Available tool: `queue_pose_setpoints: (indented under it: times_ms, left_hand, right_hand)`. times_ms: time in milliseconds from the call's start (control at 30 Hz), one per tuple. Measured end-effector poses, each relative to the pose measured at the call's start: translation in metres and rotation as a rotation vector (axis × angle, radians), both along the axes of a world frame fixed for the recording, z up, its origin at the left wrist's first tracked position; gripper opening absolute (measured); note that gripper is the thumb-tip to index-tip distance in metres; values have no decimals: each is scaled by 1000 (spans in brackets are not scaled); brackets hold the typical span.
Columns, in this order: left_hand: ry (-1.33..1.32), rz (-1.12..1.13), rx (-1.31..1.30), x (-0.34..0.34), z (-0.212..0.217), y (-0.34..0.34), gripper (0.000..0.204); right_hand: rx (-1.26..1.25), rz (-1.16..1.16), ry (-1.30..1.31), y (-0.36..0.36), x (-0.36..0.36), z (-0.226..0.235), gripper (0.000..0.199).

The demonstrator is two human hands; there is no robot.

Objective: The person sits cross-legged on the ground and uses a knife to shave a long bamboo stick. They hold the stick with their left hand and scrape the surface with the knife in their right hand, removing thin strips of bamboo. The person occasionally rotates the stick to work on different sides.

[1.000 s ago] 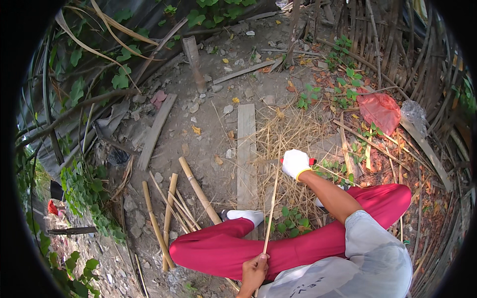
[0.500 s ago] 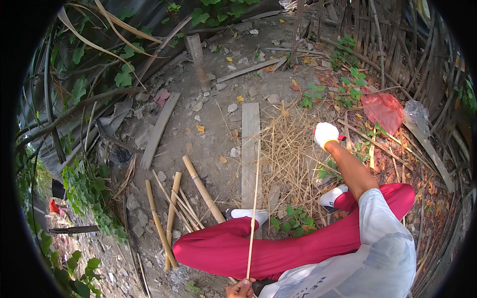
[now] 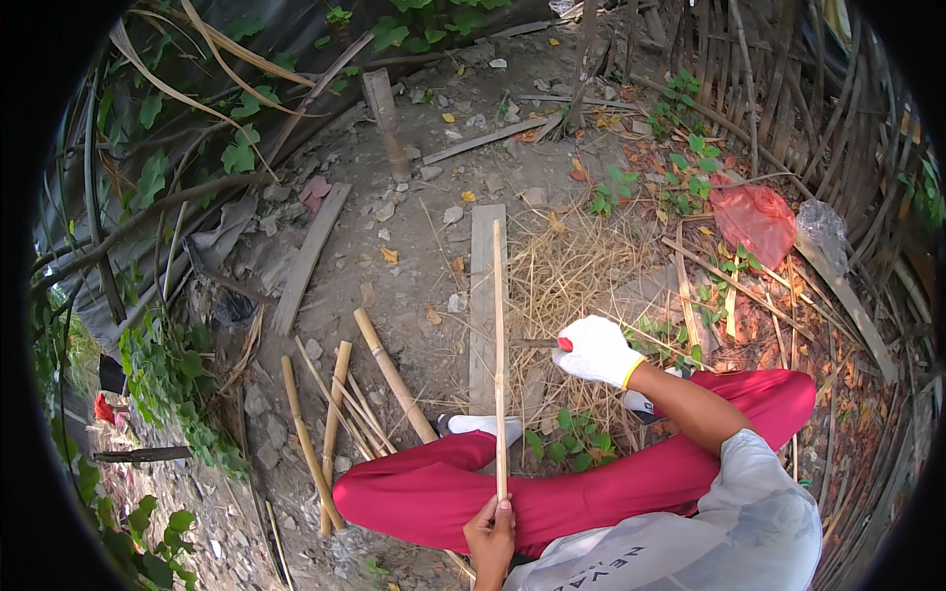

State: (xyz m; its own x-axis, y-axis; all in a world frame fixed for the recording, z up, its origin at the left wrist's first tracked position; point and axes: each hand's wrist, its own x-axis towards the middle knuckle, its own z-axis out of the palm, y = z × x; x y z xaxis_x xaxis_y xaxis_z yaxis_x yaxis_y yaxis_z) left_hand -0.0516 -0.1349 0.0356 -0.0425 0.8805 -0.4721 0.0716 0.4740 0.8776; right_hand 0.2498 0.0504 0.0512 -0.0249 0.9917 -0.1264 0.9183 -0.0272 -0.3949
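Note:
My bare left hand (image 3: pixel 491 537) is closed around the lower end of a long, pale bamboo strip (image 3: pixel 500 374) that stands up away from my lap. My right hand (image 3: pixel 598 355), in a white glove with a yellow cuff, grips a knife (image 3: pixel 534 343) with a red handle end. Its thin dark blade points left toward the strip's middle; whether it touches the strip I cannot tell. Beneath the strip's far part lies a grey wooden plank (image 3: pixel 483 295), and dry shavings (image 3: pixel 557 276) are heaped beside it on the right. My legs in dark red trousers (image 3: pixel 414 492) are folded around the work.
Several bamboo poles (image 3: pixel 392 372) lean at my left knee. Another plank (image 3: pixel 313 256) lies farther left, near a short wooden post (image 3: pixel 384 123). A red plastic bag (image 3: pixel 754 222) rests at the right before a stick fence (image 3: pixel 838 128). Leafy vines (image 3: pixel 163 379) edge the left.
My right hand has come left and nearer to me, bringing the knife blade close to the strip. My left hand has risen slightly, and the strip now shows a broader face.

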Motion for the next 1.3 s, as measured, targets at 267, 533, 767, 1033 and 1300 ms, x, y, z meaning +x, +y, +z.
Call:
queue_pose_setpoints:
  times_ms: [267,533,767,1033,1300]
  left_hand:
    - [-19,-26,74,16,-13,-1,27]
    - [-6,-123,29,18,-6,-5,27]
    - [-119,-173,-215,3,2,-13,28]
    - [109,-339,-14,-66,-43,-56,30]
    - [151,-172,67,-94,-32,-64,35]
  right_hand:
    - [102,101,103,9,-44,-25,22]
    - [-20,59,-31,11,-49,-33,25]
    - [-7,-223,-58,49,-11,-78,26]
    - [103,-471,-205,87,106,-90,24]
    - [-35,-518,-331,70,166,-85,24]
